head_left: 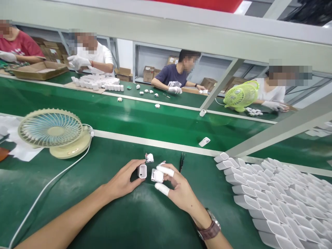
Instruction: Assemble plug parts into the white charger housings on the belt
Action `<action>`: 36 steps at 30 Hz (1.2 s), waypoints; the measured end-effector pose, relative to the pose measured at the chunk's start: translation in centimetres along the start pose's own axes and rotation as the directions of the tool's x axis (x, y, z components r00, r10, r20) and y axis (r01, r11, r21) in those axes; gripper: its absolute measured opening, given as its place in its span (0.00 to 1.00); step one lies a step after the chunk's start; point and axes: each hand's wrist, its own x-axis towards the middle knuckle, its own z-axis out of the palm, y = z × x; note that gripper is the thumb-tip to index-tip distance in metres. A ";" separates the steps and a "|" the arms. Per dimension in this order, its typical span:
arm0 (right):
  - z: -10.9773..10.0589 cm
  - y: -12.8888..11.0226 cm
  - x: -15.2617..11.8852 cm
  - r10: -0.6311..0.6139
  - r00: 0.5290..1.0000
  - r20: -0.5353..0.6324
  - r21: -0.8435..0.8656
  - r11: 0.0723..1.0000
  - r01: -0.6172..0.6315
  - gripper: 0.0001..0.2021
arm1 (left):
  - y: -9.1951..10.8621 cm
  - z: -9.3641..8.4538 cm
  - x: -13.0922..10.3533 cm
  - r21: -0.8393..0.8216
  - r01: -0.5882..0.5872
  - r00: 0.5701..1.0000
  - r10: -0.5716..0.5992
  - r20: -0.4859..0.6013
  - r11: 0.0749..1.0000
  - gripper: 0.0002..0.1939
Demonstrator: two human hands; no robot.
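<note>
My left hand [125,179] grips a small white plastic housing [142,171] between thumb and fingers, its hollow opening facing me and to the right. Close by, my right hand [181,191], with white finger cots on thumb and index finger, holds a small white block-shaped insert [157,176] with metal-looking edges. A narrow gap separates insert and housing. Just beyond them on the green bench lies another similar white insert [149,158]. Part of a further small piece shows behind my right index finger, too covered to make out. A dark slim tool [182,162] lies beyond my right hand.
Rows of white housings [269,193] fill the right side. A cream fan [55,131] with a white cable [49,188] stands left. A green conveyor belt [124,119] runs beyond, carrying a white housing [204,141]. Several co-workers sit opposite; a slanting metal post [275,126] rises at right.
</note>
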 end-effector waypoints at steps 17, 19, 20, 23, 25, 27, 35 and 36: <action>0.9 -0.6 -0.9 -0.204 0.976 0.075 -0.511 0.832 0.213 0.33 | 0.0 0.2 -0.2 0.028 -0.079 0.997 0.079 0.000 0.996 0.33; 0.9 -0.6 -1.0 -0.203 0.975 0.092 -0.540 0.812 0.220 0.34 | -0.1 0.3 -0.2 0.035 -0.078 0.997 0.078 -0.002 0.996 0.33; 0.9 -0.5 -1.1 -0.200 0.975 0.099 -0.550 0.805 0.221 0.35 | -0.1 0.3 -0.3 0.038 -0.079 0.997 0.079 -0.003 0.996 0.33; 0.9 -0.4 -1.3 -0.189 0.976 0.109 -0.571 0.792 0.217 0.36 | -0.2 0.4 -0.3 0.042 -0.087 0.996 0.087 -0.007 0.995 0.32; 1.0 -0.3 -1.3 -0.189 0.975 0.117 -0.575 0.788 0.221 0.37 | -0.1 0.4 -0.3 0.038 -0.093 0.996 0.093 -0.007 0.995 0.32; 1.1 -0.4 -1.3 -0.192 0.973 0.125 -0.575 0.785 0.229 0.37 | 0.1 0.4 -0.3 0.032 -0.098 0.995 0.098 -0.001 0.995 0.32; 1.1 -1.2 -0.8 -0.179 0.971 0.157 -0.517 0.823 0.236 0.37 | 0.6 0.4 -0.4 0.006 -0.041 0.998 0.040 0.055 0.999 0.31; 1.0 -1.2 -0.7 -0.177 0.972 0.153 -0.508 0.830 0.231 0.37 | 0.8 0.4 -0.5 0.001 -0.012 0.997 0.012 0.080 1.000 0.31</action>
